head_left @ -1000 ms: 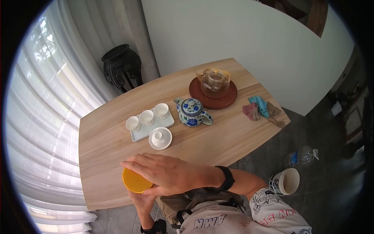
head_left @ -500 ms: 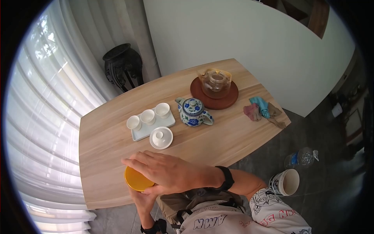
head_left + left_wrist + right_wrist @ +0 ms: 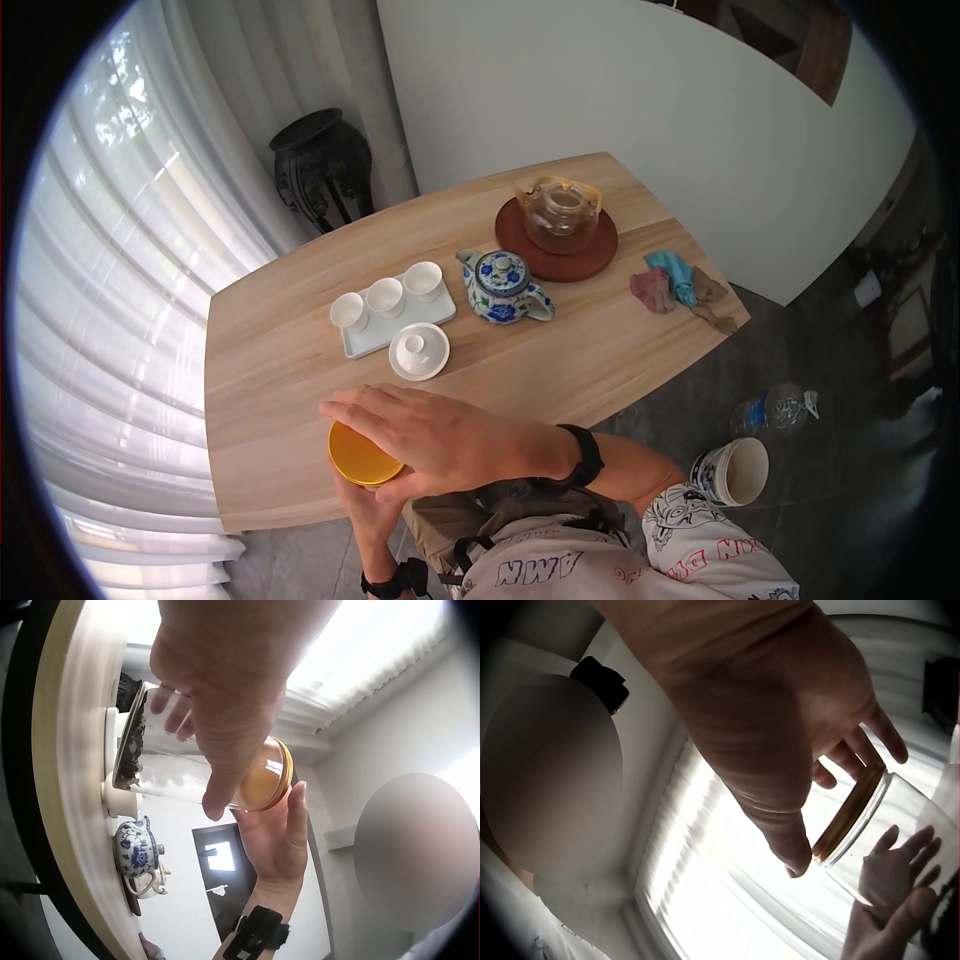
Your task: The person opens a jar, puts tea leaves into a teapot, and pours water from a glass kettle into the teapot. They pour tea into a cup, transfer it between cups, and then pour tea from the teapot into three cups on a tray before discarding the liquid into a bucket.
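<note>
A clear jar with a yellow lid is held between both hands, with dark dry leaves at its bottom in the left wrist view. The left hand grips the jar's glass body, its fingers curled round it. Over the lid lies the right hand, its fingers and thumb at opposite edges of the rim, as the right wrist view also shows the lid between them. In the head view the left hand is mostly hidden below.
Beyond the hands on the table are a white lidded bowl, a tray with three white cups, a blue-and-white teapot, a glass teapot on a brown round board, and cloths at the right.
The head view has shifted slightly, so the table things stand a little further right. Both hands stay on the jar and lid, with little visible change in their hold.
</note>
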A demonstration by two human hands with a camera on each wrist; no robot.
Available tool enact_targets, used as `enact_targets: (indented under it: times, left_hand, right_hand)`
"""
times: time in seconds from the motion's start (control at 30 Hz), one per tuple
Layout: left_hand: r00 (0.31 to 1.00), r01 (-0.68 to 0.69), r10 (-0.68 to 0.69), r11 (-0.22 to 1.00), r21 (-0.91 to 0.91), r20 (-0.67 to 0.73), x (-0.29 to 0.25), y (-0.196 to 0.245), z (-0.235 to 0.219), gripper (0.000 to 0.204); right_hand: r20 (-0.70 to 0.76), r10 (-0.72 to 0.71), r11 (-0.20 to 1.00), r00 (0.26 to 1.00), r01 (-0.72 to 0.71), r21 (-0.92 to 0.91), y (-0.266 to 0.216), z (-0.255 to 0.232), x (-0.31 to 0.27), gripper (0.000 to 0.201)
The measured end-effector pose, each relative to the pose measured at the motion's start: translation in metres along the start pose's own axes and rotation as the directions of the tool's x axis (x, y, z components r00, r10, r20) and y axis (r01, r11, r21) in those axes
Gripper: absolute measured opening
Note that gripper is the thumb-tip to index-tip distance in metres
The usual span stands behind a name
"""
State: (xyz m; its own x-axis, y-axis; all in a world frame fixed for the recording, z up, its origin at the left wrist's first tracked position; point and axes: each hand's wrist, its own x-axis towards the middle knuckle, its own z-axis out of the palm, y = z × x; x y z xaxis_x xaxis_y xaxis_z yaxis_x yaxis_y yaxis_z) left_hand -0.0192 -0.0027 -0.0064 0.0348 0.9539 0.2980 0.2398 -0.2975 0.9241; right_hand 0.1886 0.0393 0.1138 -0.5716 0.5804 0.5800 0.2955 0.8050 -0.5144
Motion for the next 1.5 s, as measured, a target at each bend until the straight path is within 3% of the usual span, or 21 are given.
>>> enact_targets:
  times: [0.1, 0.2, 0.3, 0.4, 0.5, 0.6, 0.7, 0.8, 0.9, 1.0, 1.1, 1.2, 1.3, 1.4, 1.5]
  left_hand:
    - [1.000, -0.006, 0.005, 0.998, 0.057, 0.004, 0.001, 0.009, 0.001, 0.093]
    - [1.000, 0.023, -0.023, 1.000, 0.000, 0.000, 0.003, 0.012, 0.002, 0.097]
    - [1.000, 0.027, -0.026, 0.999, -0.022, 0.014, 0.002, 0.002, 0.002, 0.100]
    - [0.998, 0.048, -0.047, 0.999, -0.012, 0.049, 0.001, 0.001, 0.000, 0.103]
    - [1.000, 0.025, -0.025, 0.999, -0.033, 0.012, 0.004, 0.012, 0.005, 0.101]
    - [0.998, 0.035, -0.031, 0.996, -0.085, 0.049, 0.004, 0.017, 0.004, 0.100]
    - [0.995, 0.043, -0.038, 0.998, -0.055, 0.089, 0.005, 0.014, 0.004, 0.098]
    - [0.999, -0.003, 0.004, 1.000, -0.030, 0.054, 0.006, 0.015, 0.005, 0.096]
    - [0.999, -0.004, 0.004, 1.000, 0.003, 0.047, 0.007, 0.009, 0.002, 0.094]
    - [0.997, 0.061, -0.062, 0.998, 0.011, 0.040, 0.008, 0.008, 0.000, 0.092]
    - [0.996, 0.074, -0.071, 0.993, -0.087, 0.046, 0.011, 0.001, -0.004, 0.090]
    - [0.993, 0.076, -0.070, 0.995, -0.058, 0.099, 0.015, 0.006, -0.011, 0.089]
    - [0.991, 0.091, -0.078, 0.988, -0.121, 0.108, 0.022, 0.007, -0.011, 0.089]
    - [0.987, 0.159, -0.151, 0.974, -0.163, 0.058, 0.026, 0.009, -0.005, 0.090]
    - [0.989, 0.149, -0.142, 0.971, -0.185, 0.050, 0.031, 0.006, -0.006, 0.091]
  right_hand:
    - [0.135, 0.097, 0.995, 0.986, -0.098, 0.006, -0.002, -0.005, 0.002, 0.085]
    - [0.166, 0.023, 0.999, 0.986, -0.028, 0.033, 0.000, -0.012, 0.001, 0.091]
    - [0.092, -0.069, 0.997, 0.993, 0.066, 0.032, 0.011, -0.003, -0.005, 0.094]
    - [0.090, 0.098, 0.995, 0.991, -0.096, -0.034, 0.001, -0.002, -0.004, 0.090]
    - [0.191, 0.071, 0.996, 0.979, -0.078, 0.030, 0.002, -0.007, -0.002, 0.090]
    - [0.162, -0.053, 0.994, 0.985, 0.037, 0.098, 0.011, -0.006, -0.005, 0.088]
    - [0.123, 0.068, 0.998, 0.990, -0.069, 0.004, 0.003, -0.010, -0.007, 0.085]
    - [0.248, 0.145, 0.988, 0.958, -0.151, 0.007, -0.005, -0.019, 0.001, 0.085]
    - [0.131, -0.043, 0.997, 0.990, 0.034, 0.070, 0.008, -0.010, -0.001, 0.083]
    - [0.046, 0.106, 0.994, 0.993, -0.104, -0.039, -0.002, -0.006, 0.006, 0.079]
    - [0.181, 0.080, 0.996, 0.980, -0.085, 0.020, 0.001, -0.012, 0.016, 0.079]
    - [0.349, 0.065, 0.978, 0.935, -0.129, 0.164, 0.009, -0.025, 0.029, 0.082]
    - [0.301, -0.035, 0.961, 0.953, -0.050, 0.272, 0.032, -0.013, 0.029, 0.083]
    - [0.081, 0.103, 0.994, 0.991, -0.100, -0.043, 0.020, 0.001, 0.027, 0.078]
    - [0.243, 0.178, 0.980, 0.954, -0.194, 0.044, 0.017, -0.010, 0.035, 0.077]
